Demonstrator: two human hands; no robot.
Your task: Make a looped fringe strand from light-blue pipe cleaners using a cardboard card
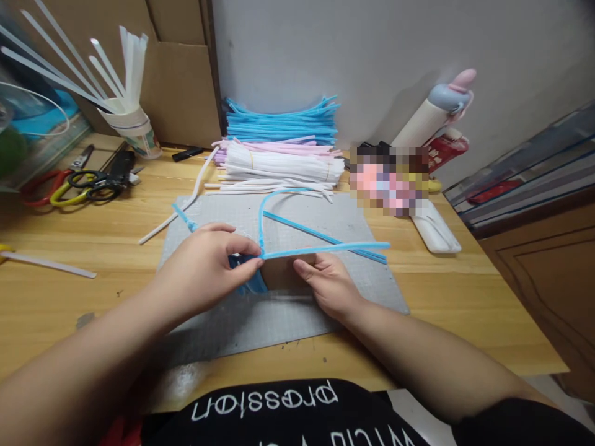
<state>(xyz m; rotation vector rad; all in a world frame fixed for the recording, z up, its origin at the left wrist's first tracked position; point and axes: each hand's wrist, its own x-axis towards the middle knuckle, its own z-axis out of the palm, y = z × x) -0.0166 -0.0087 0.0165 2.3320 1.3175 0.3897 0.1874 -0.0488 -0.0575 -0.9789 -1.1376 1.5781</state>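
Note:
My left hand (pixel 209 263) pinches a light-blue pipe cleaner (pixel 344 247) near the left end of a brown piece of cardboard (pixel 283 275). From that pinch the stem runs right along the cardboard's top edge and past it; another blue length curves upward. Blue strands (pixel 251 282) cover the cardboard's left part, partly hidden by my left fingers. My right hand (pixel 332 288) grips the cardboard's right end, thumb in front. A short blue end (pixel 185 218) sticks out beyond my left hand. Behind, loose blue pipe cleaners (pixel 320 233) lie on the grey cutting mat (pixel 223 337).
Bundles of blue (pixel 283 127) and white pipe cleaners (pixel 283 164) lie against the wall. Scissors (pixel 74 189) and a cup (pixel 134 133) of white sticks stand left. A bottle (pixel 421 118) and a white case (pixel 436 229) are at right.

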